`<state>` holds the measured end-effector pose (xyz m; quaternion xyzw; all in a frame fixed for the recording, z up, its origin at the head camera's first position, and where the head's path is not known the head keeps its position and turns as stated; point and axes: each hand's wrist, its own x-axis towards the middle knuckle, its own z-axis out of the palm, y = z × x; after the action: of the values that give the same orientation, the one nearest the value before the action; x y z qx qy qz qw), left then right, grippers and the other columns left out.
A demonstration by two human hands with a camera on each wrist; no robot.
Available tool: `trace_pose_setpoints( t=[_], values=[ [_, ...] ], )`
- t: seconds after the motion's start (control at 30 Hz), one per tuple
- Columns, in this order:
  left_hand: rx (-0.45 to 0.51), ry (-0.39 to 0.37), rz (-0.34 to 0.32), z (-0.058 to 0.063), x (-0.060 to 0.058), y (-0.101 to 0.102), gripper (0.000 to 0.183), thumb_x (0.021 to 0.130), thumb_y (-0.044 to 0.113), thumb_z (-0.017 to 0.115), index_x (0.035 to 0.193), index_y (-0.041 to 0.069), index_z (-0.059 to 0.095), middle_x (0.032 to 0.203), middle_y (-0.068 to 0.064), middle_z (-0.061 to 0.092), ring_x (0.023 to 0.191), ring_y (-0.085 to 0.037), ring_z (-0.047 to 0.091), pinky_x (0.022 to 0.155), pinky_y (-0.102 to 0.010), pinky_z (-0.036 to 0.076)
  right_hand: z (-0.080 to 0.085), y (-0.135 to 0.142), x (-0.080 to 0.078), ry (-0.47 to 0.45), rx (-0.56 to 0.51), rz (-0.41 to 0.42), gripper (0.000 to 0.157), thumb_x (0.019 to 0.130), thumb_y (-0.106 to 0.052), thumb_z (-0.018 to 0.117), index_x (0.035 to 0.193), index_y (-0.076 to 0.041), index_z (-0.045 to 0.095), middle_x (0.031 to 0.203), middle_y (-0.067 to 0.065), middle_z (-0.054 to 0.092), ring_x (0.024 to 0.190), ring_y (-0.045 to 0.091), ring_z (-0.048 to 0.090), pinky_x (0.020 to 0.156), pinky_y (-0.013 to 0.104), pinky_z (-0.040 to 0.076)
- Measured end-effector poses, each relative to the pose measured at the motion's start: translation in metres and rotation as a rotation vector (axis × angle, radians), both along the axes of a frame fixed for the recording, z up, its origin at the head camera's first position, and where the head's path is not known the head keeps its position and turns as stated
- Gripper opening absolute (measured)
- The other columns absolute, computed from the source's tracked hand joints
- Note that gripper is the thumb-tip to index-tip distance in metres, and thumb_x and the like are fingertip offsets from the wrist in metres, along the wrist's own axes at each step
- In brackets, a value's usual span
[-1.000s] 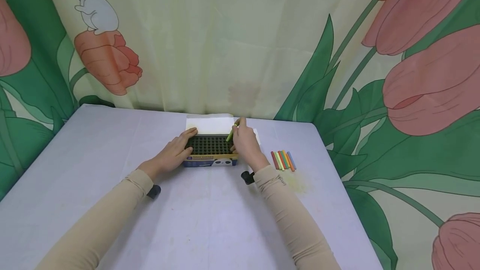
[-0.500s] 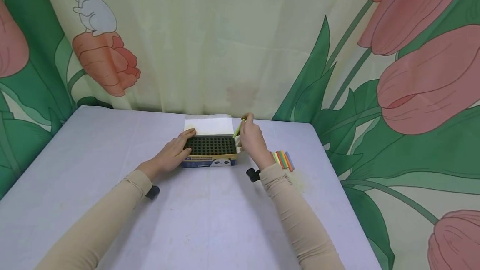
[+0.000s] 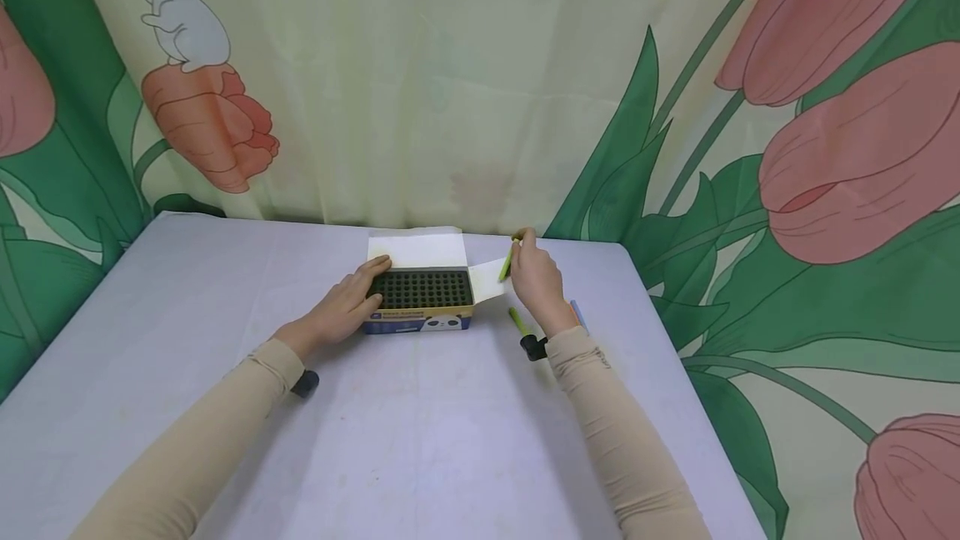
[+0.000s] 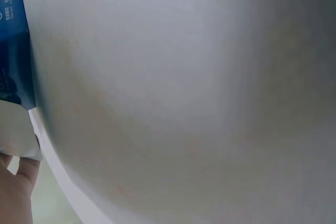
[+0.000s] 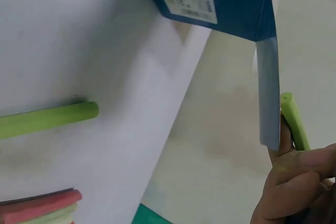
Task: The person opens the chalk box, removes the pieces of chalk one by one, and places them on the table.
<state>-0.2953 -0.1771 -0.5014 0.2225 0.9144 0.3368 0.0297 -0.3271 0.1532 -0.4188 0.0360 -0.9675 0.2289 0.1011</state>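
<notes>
An open chalk box (image 3: 416, 319) with a black insert (image 3: 420, 288) full of holes stands on the table. My left hand (image 3: 341, 307) rests on its left end, fingers and thumb stretched over the rim; in the left wrist view, fingers (image 4: 26, 171) show behind a white flap (image 4: 16, 129). My right hand (image 3: 538, 277) pinches a green chalk stick (image 5: 295, 121) over the right end flap (image 3: 486, 280). Another green chalk stick (image 3: 517, 322) lies on the table by my right wrist. Other chalk sticks (image 3: 579, 315) are mostly hidden behind that wrist.
The raised white lid (image 3: 416, 248) stands at the back of the box. A red chalk stick (image 5: 42, 208) lies beside paler ones in the right wrist view. Behind the table (image 3: 420, 440) hangs a printed curtain (image 3: 420, 90).
My right hand has moved right with the green chalk stick, from above the insert to over the side flap. The loose green stick has come into sight. My left hand has stayed put.
</notes>
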Motion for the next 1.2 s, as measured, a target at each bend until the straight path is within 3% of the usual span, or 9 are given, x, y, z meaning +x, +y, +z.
trace_pose_setpoints(
  t=[0.4, 0.7, 0.83, 0.97, 1.2],
  values=[
    [-0.009, 0.01, 0.002, -0.002, 0.002, -0.004, 0.063, 0.112, 0.031, 0.034, 0.168, 0.014, 0.011, 0.175, -0.007, 0.007, 0.156, -0.042, 0.019, 0.119, -0.068, 0.019, -0.02, 0.027, -0.006, -0.086, -0.035, -0.079, 0.035, 0.113, -0.027, 0.034, 0.138, -0.007, 0.049, 0.072, 0.011, 0.063, 0.055, 0.024, 0.054, 0.047, 0.034, 0.039],
    [0.006, 0.013, -0.009, -0.001, 0.002, -0.002, 0.063, 0.112, 0.029, 0.036, 0.168, 0.014, 0.012, 0.175, -0.006, 0.007, 0.157, -0.04, 0.017, 0.12, -0.067, 0.019, -0.041, 0.044, 0.0, -0.231, 0.085, -0.055, 0.029, 0.111, -0.025, 0.045, 0.132, -0.011, 0.061, 0.095, 0.014, 0.071, 0.076, 0.027, 0.061, 0.063, 0.038, 0.047],
    [0.0, 0.018, -0.007, -0.001, 0.0, -0.002, 0.062, 0.112, 0.029, 0.036, 0.168, 0.014, 0.012, 0.175, -0.006, 0.007, 0.157, -0.039, 0.018, 0.12, -0.066, 0.019, -0.046, 0.047, 0.002, -0.277, 0.126, -0.034, 0.028, 0.11, -0.025, 0.05, 0.129, -0.015, 0.066, 0.101, 0.016, 0.071, 0.074, 0.026, 0.06, 0.061, 0.036, 0.045],
    [-0.002, 0.018, -0.003, -0.002, -0.001, -0.001, 0.062, 0.112, 0.031, 0.035, 0.168, 0.014, 0.012, 0.175, -0.006, 0.007, 0.157, -0.04, 0.018, 0.12, -0.067, 0.02, -0.051, 0.05, 0.003, -0.31, 0.142, -0.032, 0.026, 0.109, -0.025, 0.053, 0.127, -0.017, 0.07, 0.1, 0.014, 0.071, 0.071, 0.024, 0.06, 0.058, 0.033, 0.043],
    [-0.001, 0.018, 0.001, -0.005, 0.0, 0.0, 0.063, 0.112, 0.033, 0.034, 0.168, 0.015, 0.011, 0.175, -0.005, 0.007, 0.156, -0.04, 0.02, 0.119, -0.067, 0.021, -0.059, 0.055, 0.004, -0.34, 0.124, -0.028, 0.022, 0.106, -0.02, 0.058, 0.119, -0.016, 0.075, 0.112, 0.012, 0.073, 0.084, 0.024, 0.061, 0.066, 0.034, 0.046]
  ],
)
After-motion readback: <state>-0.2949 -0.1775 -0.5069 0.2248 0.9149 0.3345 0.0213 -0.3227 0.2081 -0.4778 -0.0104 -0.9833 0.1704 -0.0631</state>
